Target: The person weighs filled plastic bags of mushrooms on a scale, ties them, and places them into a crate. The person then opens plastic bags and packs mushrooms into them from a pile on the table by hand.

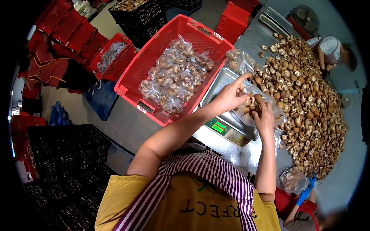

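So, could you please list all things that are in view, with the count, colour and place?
weighing scale: one, silver, centre
large crate: one, red, left of scale
filled bags: about a dozen, clear, inside it
bag of mushrooms: one, clear, over scale
another bag: one, clear, past scale's far end
loose mushrooms: uncountable, brown and cream, right
table: one, grey, beneath them
other red crates: several, left and top
black crates: several, lower left and top
pallet: one, blue, left
fan: one, grey, top right
other people: three, left, upper right, lower right
apron: one, purple-white stripes, lower centre
left hand: one, bare, bag's left
right hand: one, bare, bag's near side
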A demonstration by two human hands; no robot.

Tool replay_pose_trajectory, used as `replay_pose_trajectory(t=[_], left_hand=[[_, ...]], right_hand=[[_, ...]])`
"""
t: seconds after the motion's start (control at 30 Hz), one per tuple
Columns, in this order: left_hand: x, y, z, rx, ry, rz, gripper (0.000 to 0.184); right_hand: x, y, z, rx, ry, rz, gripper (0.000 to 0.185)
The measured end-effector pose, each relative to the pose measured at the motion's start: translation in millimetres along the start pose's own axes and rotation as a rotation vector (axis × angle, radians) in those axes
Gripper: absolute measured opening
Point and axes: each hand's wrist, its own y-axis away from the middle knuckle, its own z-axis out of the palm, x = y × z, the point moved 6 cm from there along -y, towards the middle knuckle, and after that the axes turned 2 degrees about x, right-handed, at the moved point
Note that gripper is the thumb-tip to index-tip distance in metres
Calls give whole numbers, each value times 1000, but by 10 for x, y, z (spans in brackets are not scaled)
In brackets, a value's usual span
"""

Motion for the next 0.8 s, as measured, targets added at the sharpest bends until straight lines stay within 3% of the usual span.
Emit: replay_pose_trajectory(t=[0.1,0.2,0.27,0.37,0.4,0.47,0.53,0.6,0.63,0.67,0.7,0.8], left_hand=[[-47,-4,-8,15,-3,46,77],[-91,31,-33,32,-20,41,78],[-26,45,-70,76,-166,10,69],[-76,39,-113,201,-536,99,49],[-49,43,-119,175,-513,67,34],[-176,2,-69,173,-465,159,28],[-74,-17,-78,160,-437,189,27],[-27,-88,11,18,-80,-131,25],[-83,-219,38,57,-238,99,21],[-185,-256,100,54,-168,145,17],[-266,-183,170,-70,133,-130,13],[-268,-85,83,-124,274,-19,12]], right_hand=[[6,-29,17,-19,29,10,47],[-135,31,-139,54,-142,-45,39],[-192,132,-517,363,56,-282,43],[234,189,-792,557,337,-90,59],[520,201,-767,561,418,15,63],[1067,244,-665,318,273,372,65],[1603,258,-452,184,-215,496,51],[1684,182,-365,133,-427,400,44],[1313,143,-498,182,-414,394,40],[1249,143,-506,230,-446,336,36],[1151,190,-532,182,-417,500,35],[1414,268,-178,310,-342,400,40]])
